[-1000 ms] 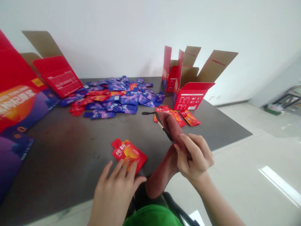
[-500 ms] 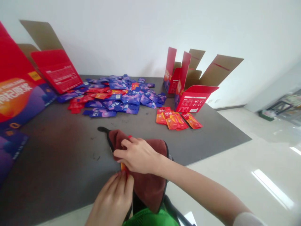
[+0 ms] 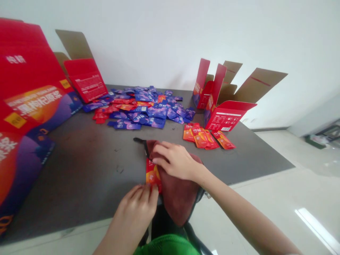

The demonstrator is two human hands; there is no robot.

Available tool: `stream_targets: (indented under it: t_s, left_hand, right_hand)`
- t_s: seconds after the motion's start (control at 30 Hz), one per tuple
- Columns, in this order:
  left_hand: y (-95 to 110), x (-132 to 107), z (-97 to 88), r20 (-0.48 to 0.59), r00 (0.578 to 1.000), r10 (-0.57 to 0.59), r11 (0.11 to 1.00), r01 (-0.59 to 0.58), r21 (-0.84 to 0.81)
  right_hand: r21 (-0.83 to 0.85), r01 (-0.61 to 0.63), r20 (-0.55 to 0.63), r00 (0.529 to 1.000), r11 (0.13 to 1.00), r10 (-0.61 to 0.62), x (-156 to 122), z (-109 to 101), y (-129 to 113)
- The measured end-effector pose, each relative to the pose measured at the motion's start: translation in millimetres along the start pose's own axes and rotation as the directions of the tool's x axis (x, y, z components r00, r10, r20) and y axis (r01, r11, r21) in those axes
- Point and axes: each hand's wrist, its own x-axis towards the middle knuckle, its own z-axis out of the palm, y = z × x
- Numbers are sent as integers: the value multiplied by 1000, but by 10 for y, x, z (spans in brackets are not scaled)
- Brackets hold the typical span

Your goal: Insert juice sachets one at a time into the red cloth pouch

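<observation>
A red-orange sachet (image 3: 153, 173) lies at the near part of the table, partly under a brown cloth (image 3: 177, 191) with black edging. My left hand (image 3: 140, 202) has its fingers closed on the sachet's near end. Over the sachet's far end, my right hand (image 3: 174, 159) grips the bunched cloth with bent fingers. The cloth hangs past the table's front edge, and its black loop (image 3: 138, 140) points away to the left. Beyond my right hand lie several orange sachets (image 3: 202, 137).
A pile of purple and red sachets (image 3: 156, 112) spreads across the back of the grey table (image 3: 87, 170). Open red cartons (image 3: 225, 115) stand at the back right. Larger red and purple cartons (image 3: 34, 71) fill the left side.
My right hand and the cloth have shifted, uncovering more of the sachet's printed face. My left hand still holds its near end. The whole view has swung slightly left.
</observation>
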Motion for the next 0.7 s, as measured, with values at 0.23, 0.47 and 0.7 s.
stream_targets:
  t_s: [0.23, 0.47, 0.7]
  left_hand:
    - [33, -9, 75, -97, 995, 35, 994, -24, 109]
    - [-38, -18, 94, -127, 989, 76, 994, -64, 93]
    - [-28, 3, 82, -47, 999, 17, 1000, -16, 15]
  right_hand:
    - [-128, 135, 83, 989, 983, -125, -185, 184, -232]
    - [-151, -24, 93, 995, 988, 39, 321, 378, 94]
    - [-133, -164, -54, 986, 977, 158, 337, 64, 194]
